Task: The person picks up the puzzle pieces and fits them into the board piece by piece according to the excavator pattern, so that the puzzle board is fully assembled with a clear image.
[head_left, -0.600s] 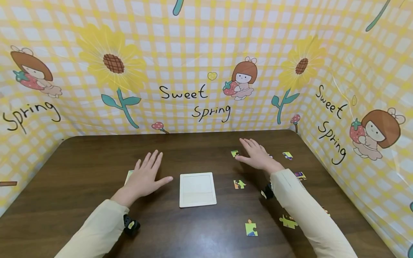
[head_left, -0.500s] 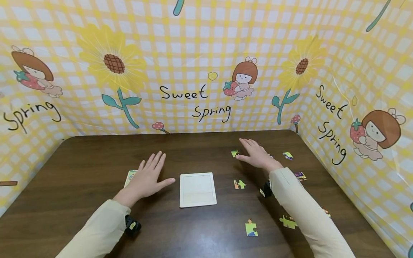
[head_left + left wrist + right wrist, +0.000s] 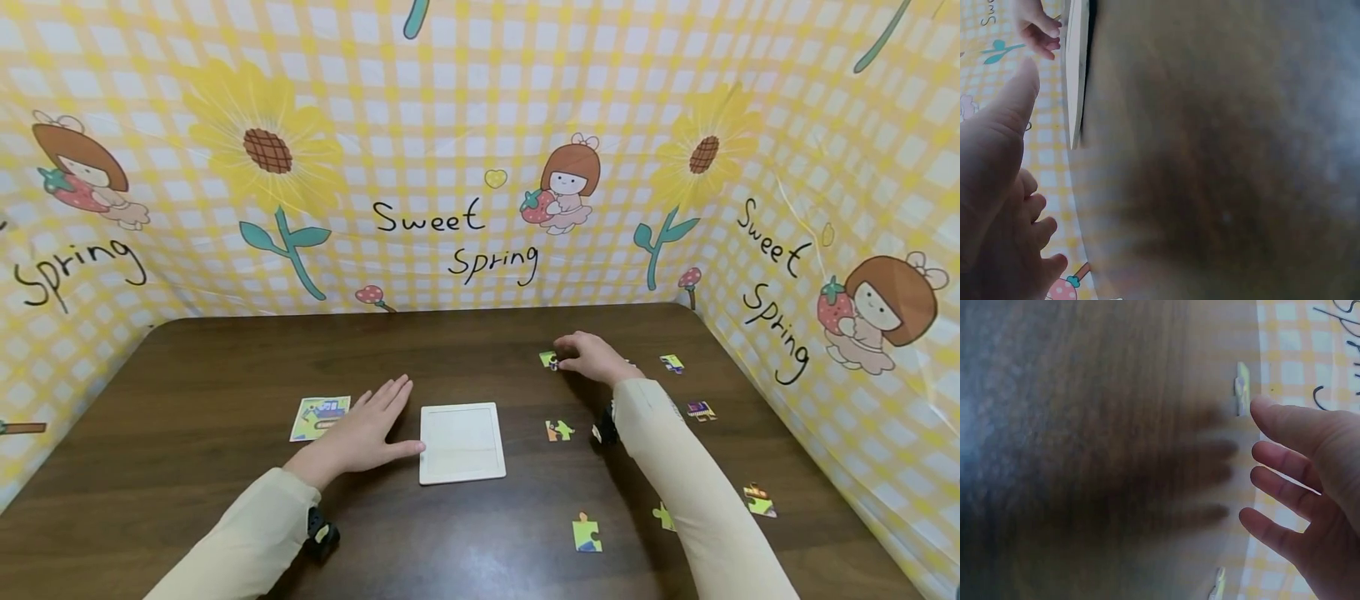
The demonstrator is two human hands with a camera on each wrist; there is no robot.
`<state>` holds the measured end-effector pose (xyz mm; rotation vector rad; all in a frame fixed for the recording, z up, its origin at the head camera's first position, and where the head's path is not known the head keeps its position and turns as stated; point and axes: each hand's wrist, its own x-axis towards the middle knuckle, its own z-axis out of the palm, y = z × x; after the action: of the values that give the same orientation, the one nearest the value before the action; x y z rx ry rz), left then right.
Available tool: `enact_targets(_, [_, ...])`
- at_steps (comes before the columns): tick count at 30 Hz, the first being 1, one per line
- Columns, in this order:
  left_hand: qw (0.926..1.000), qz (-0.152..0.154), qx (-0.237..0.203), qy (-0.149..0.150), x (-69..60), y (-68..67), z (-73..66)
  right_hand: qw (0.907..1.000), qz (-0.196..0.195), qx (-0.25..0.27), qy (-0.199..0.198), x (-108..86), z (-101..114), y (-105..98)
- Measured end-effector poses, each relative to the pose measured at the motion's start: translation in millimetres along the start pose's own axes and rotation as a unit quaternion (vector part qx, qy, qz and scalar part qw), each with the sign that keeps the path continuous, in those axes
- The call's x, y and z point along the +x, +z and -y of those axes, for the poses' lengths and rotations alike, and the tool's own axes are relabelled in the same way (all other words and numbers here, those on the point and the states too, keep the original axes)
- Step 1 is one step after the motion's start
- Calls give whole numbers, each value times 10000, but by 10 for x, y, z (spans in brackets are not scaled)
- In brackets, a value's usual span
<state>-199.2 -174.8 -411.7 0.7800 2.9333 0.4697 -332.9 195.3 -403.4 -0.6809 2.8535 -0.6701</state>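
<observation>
In the head view a white square puzzle tray (image 3: pixel 462 443) lies mid-table. My left hand (image 3: pixel 366 435) is just left of it, fingers straight, the thumb tip at or very near the tray's left edge. My right hand (image 3: pixel 592 358) hovers at the far right with fingers bent downward beside a green jigsaw piece (image 3: pixel 548 360). In the right wrist view the fingertips (image 3: pixel 1262 407) are spread, and the thumb is near a jigsaw piece (image 3: pixel 1242 389) without a grip on it. A colourful picture card (image 3: pixel 315 419) lies partly behind the left hand.
Several jigsaw pieces lie on the right: an orange-green piece (image 3: pixel 558 430), a near green piece (image 3: pixel 587 533), a purple piece (image 3: pixel 702 411), a yellow-blue piece (image 3: pixel 672 363) and a brown-green piece (image 3: pixel 761 502). Another green piece (image 3: pixel 663 517) is partly under the right sleeve. Checked cloth (image 3: pixel 450 167) walls the table.
My left hand has moved right and nearer, to the tray's edge, uncovering the picture card. The right hand has lowered and its fingers have bent toward the green jigsaw piece.
</observation>
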Motion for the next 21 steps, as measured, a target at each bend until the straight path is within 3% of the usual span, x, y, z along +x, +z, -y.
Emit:
enact_targets(12, [9977, 626, -63, 243, -27, 67, -21, 9997, -9, -167, 153, 77, -5, 30])
enact_targets(21, [9967, 758, 108, 271, -33, 55, -77, 9995, -80, -236, 169, 139, -39, 38])
